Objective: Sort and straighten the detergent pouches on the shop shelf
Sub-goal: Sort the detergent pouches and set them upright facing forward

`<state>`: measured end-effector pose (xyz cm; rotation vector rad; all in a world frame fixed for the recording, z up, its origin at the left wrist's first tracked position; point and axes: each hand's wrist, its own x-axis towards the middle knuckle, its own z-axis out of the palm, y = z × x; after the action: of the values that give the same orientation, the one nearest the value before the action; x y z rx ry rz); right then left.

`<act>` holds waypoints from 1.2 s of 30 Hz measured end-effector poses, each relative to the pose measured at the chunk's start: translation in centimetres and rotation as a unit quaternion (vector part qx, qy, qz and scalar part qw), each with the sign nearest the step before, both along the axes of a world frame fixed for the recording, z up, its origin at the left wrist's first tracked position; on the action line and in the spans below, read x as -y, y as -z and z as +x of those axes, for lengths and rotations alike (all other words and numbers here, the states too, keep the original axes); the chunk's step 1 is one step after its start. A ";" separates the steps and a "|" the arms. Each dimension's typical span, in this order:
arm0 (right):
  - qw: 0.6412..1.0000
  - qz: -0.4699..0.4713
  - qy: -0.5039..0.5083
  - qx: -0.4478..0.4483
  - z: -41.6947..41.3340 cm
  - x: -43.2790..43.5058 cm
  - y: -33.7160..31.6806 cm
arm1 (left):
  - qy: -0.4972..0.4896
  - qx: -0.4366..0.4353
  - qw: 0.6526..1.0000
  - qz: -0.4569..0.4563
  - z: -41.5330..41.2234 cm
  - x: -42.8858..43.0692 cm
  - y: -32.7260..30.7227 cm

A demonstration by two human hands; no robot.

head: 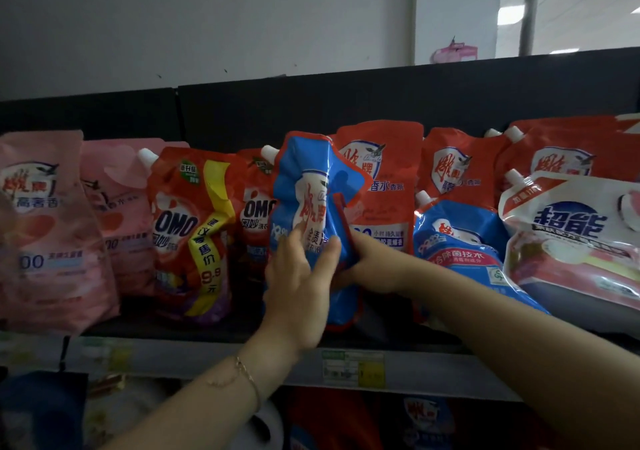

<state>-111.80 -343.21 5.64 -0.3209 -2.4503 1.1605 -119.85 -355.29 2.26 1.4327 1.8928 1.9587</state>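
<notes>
A crumpled blue detergent pouch (311,190) with a red edge stands upright at the middle of the top shelf. My left hand (298,287) grips its front, thumb and fingers curled round its lower part. My right hand (367,262) grips the pouch's right side from behind, its fingers mostly hidden by the pouch. To the left stand two red OMO pouches (187,228) and two pink pouches (45,228). To the right are several red pouches (381,179), another blue pouch (460,242) and a white pouch (571,238) leaning forward.
A black back panel (381,100) runs behind the pouches. The shelf's front rail (353,366) carries price labels. Below it, a lower shelf holds more dim red and blue packages (419,422). A white wall rises above the shelf.
</notes>
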 end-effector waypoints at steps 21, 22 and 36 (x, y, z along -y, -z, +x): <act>0.922 0.158 0.237 -0.260 0.4 0.0 -7.6 | -0.149 -0.013 0.962 -0.230 -4.9 -0.9 -0.1; 0.927 0.134 0.222 -0.270 0.5 0.0 -7.2 | -0.165 -0.017 0.960 -0.227 -4.7 -0.8 -0.1; 0.949 0.189 0.241 -0.082 5.5 0.1 -0.9 | -0.148 -0.388 0.905 0.094 -0.9 -0.2 -0.9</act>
<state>-106.28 -343.28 6.57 -0.6308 -2.2079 0.4805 -120.74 -355.13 3.20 2.3832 2.3711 1.8792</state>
